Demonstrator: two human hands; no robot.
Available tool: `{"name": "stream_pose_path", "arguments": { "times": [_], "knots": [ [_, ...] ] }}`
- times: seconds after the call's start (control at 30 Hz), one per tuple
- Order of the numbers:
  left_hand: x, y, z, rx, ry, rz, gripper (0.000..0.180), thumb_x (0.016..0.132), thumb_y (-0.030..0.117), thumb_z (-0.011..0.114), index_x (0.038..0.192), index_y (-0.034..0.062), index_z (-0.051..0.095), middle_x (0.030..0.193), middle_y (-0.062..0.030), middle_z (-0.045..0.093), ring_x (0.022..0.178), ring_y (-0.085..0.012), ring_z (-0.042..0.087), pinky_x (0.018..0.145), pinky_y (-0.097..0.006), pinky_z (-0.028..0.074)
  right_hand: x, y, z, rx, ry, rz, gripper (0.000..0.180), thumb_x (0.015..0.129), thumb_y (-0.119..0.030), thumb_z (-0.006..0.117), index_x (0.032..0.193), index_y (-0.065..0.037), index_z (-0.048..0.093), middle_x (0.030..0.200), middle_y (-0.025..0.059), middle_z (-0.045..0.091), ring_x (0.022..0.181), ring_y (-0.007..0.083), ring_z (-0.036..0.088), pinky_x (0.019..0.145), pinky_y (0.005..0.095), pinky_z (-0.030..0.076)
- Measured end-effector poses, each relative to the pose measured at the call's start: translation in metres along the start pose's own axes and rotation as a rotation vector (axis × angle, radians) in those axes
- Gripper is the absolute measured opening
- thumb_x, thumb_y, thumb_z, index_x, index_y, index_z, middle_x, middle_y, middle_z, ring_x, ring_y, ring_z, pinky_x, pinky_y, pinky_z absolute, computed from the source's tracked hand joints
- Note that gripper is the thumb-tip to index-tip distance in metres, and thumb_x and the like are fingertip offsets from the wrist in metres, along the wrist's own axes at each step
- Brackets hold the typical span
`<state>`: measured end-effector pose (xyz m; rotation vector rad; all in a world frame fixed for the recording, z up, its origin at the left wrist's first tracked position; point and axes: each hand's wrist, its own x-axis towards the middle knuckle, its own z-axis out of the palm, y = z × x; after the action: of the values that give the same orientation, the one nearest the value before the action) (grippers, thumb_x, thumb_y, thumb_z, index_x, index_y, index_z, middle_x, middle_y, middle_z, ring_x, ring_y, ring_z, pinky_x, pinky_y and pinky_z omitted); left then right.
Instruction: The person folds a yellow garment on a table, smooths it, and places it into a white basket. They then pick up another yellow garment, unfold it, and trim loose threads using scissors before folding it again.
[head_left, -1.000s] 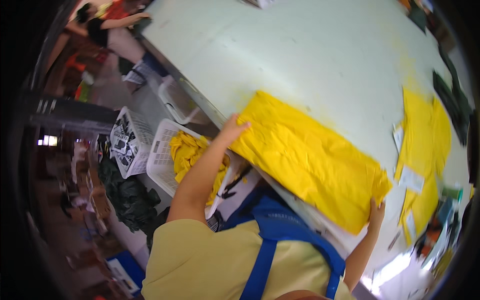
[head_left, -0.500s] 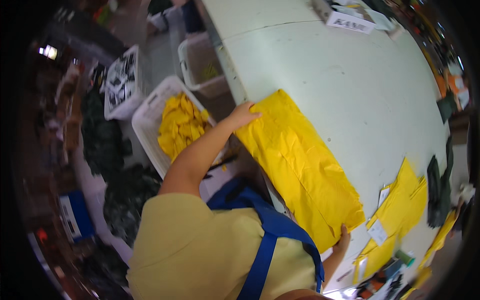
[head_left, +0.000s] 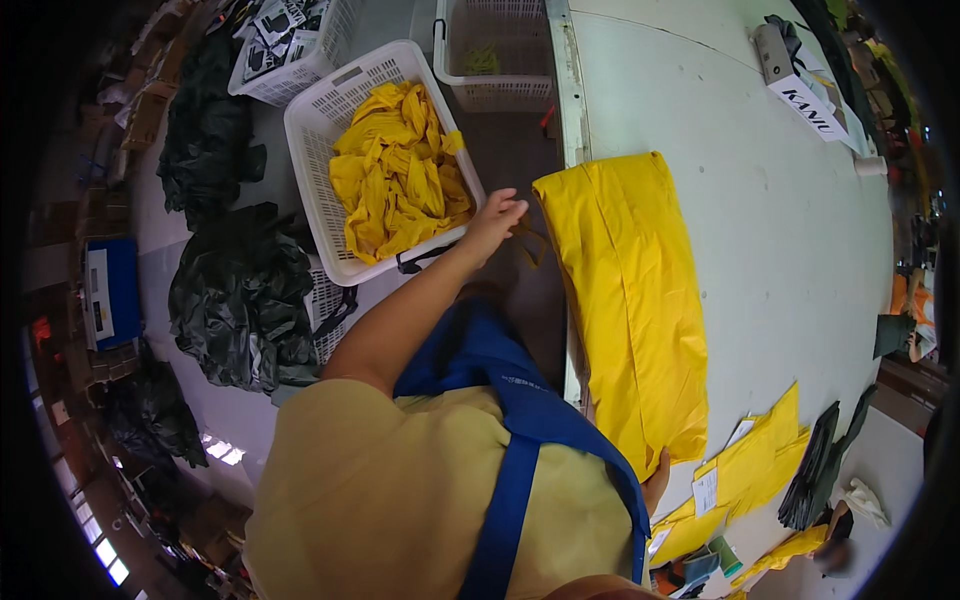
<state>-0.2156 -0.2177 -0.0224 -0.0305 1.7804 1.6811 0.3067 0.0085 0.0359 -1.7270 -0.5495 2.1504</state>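
Note:
A long folded piece of shiny yellow fabric [head_left: 632, 310] lies along the table's left edge, one crease running down its length. My right hand [head_left: 656, 482] grips its near end, fingers partly hidden beneath. At the far end my left hand [head_left: 494, 226] is off the fabric, over the gap between table and crate. Its fingers are curled together. Next to them hangs a thin yellowish strip [head_left: 540, 246]; whether the fingers hold it is unclear.
Left of the table [head_left: 770, 270] stands a white crate [head_left: 305, 165] of crumpled yellow fabric, with other crates behind. Dark plastic bundles [head_left: 245, 300] lie on the floor. Flat yellow pieces with white labels [head_left: 705, 491] are at the right, and a small carton [head_left: 805, 105] at the far right.
My left hand has let go of the fabric's far corner and moved left. The fabric lies straighter along the table edge. My right hand remains at its near end. The view has turned.

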Motion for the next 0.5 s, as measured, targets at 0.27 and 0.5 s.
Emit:
{"name": "stream_pose_path", "arguments": {
  "times": [0.27,0.5],
  "knots": [
    [-0.001,0.014,0.049,0.061,0.068,0.182,0.07,0.084,0.036,0.066,0.133,0.0001,0.032,0.123,-0.0159,0.044,0.106,-0.0243,0.052,0.086,-0.033,0.046,0.009,0.009,-0.001,0.129,-0.101,-0.073,0.043,0.095,-0.025,0.044,0.131,-0.002,0.043,0.125,0.0148,0.053,0.113,0.0304,0.054,0.093,0.0421,0.047],
    [0.048,0.058,0.049,0.837,0.273,0.55,0.074,0.079,0.043,0.065,0.141,0.0203,0.03,0.137,-0.0173,0.035,0.124,-0.036,0.036,0.103,-0.047,0.03,0.007,0.015,0.018,0.015,-0.072,-0.389,0.044,0.092,-0.014,0.048,0.133,0.001,0.039,0.124,0.0157,0.053,0.111,0.0305,0.055,0.091,0.0399,0.048]
  ]
}}
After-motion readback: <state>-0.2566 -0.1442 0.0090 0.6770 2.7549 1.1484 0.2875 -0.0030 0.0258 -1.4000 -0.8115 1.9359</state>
